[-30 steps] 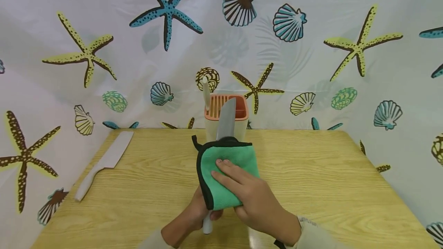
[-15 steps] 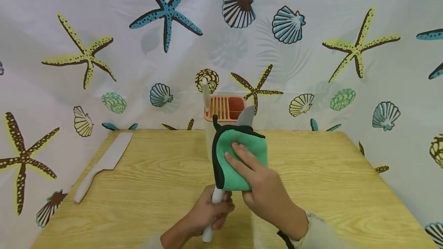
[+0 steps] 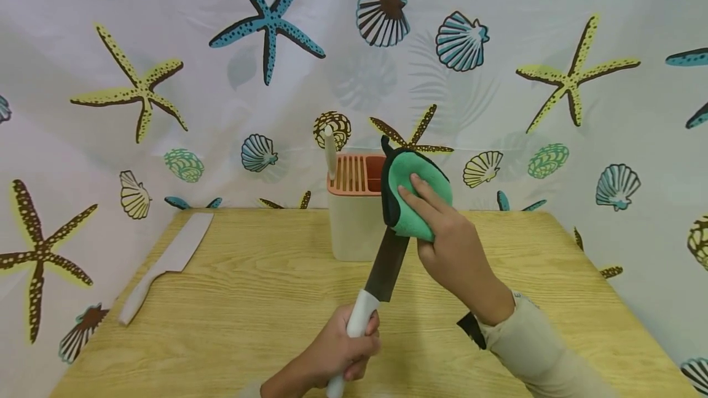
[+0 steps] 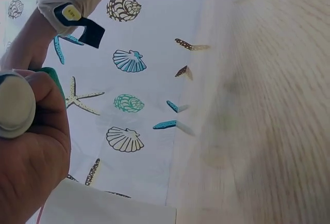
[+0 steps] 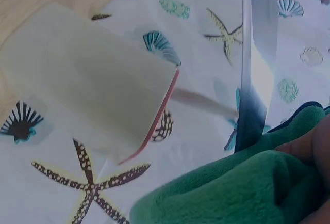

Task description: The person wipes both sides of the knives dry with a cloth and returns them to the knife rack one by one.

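My left hand point(image 3: 348, 349) grips the white handle point(image 3: 362, 314) of a kitchen knife, whose blade point(image 3: 389, 266) slants up and right above the table. Over the blade's far end, my right hand point(image 3: 456, 241) holds a folded green cloth point(image 3: 408, 161) with black edging, its fingers spread along the cloth. The tip is hidden beneath it. The right wrist view shows the bare blade point(image 5: 259, 53) coming out of the cloth point(image 5: 221, 188), with part of the thumb beside it. In the left wrist view, the handle's butt end point(image 4: 15, 105) pokes out of the left fist.
Behind the knife stands a cream knife block point(image 3: 354, 232) with an orange slotted top; a pale-handled utensil point(image 3: 330, 152) stands in it. A cleaver point(image 3: 171, 257) lies at the table's left edge. A curtain printed with shells and starfish surrounds the wooden table point(image 3: 249, 287).
The cloth and right hand have slid up and right along the blade, from near the handle to its far end. More bare blade now shows. My left hand keeps its grip on the handle.
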### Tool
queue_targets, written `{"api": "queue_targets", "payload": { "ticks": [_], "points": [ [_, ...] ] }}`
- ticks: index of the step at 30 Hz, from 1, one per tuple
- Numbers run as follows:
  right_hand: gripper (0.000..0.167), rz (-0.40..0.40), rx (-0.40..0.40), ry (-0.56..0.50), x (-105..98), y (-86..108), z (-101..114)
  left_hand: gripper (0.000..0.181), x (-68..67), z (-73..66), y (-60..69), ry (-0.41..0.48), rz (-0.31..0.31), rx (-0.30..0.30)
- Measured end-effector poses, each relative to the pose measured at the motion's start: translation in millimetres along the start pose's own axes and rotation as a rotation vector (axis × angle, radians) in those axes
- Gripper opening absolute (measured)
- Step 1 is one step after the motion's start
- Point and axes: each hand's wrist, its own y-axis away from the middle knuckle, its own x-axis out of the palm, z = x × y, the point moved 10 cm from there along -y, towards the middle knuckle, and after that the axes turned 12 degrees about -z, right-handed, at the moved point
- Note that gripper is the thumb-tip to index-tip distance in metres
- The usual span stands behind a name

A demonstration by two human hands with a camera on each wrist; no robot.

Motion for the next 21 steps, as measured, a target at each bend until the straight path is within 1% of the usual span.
{"api": "queue_targets", "payload": {
  "ticks": [3, 5, 9, 10, 12, 13, 15, 17, 19, 21],
  "points": [
    [0.059, -0.023, 0.051, -0.027, -6, -11.6, -18, 0.03, -0.7, 2.0, 0.3, 0.012, 0.002, 0.008],
    [0.048, -0.031, 0.108, -0.039, -11, -16.6, -33, 0.029, -2.8, 3.9, 1.3, 0.019, -0.009, 0.011],
    [0.036, -0.039, 0.237, -0.029, -25, -13.5, -57, 0.023, -9.6, 8.2, 4.3, 0.051, -0.046, 0.0],
    [0.029, -0.043, 0.262, -0.026, -29, -11.9, -59, 0.021, -11.8, 8.6, 4.7, 0.052, -0.059, -0.001],
    [0.027, -0.079, 0.286, -0.025, -41, -8.7, -60, 0.017, -15.8, 8.5, 4.3, 0.05, -0.087, -0.004],
    [0.023, -0.102, 0.293, -0.029, -46, -7.9, -58, 0.015, -17.3, 7.2, 3.7, 0.041, -0.096, 0.005],
    [0.017, -0.163, 0.281, -0.033, -57, -8.0, -52, 0.017, -21.5, 5.2, 1.7, -0.001, -0.137, 0.014],
    [0.015, -0.231, 0.239, -0.04, -66, -8.2, -41, 0.026, -26.4, 3.7, -0.6, -0.045, -0.196, 0.014],
    [0.017, -0.3, 0.175, -0.062, -72, -5.8, -25, 0.036, -31.2, 3.4, -2.0, -0.083, -0.259, 0.0],
    [0.022, -0.351, 0.087, -0.098, -73, -0.7, -6, 0.04, -35.0, 3.8, -3.2, -0.099, -0.323, -0.032]
  ]
}}
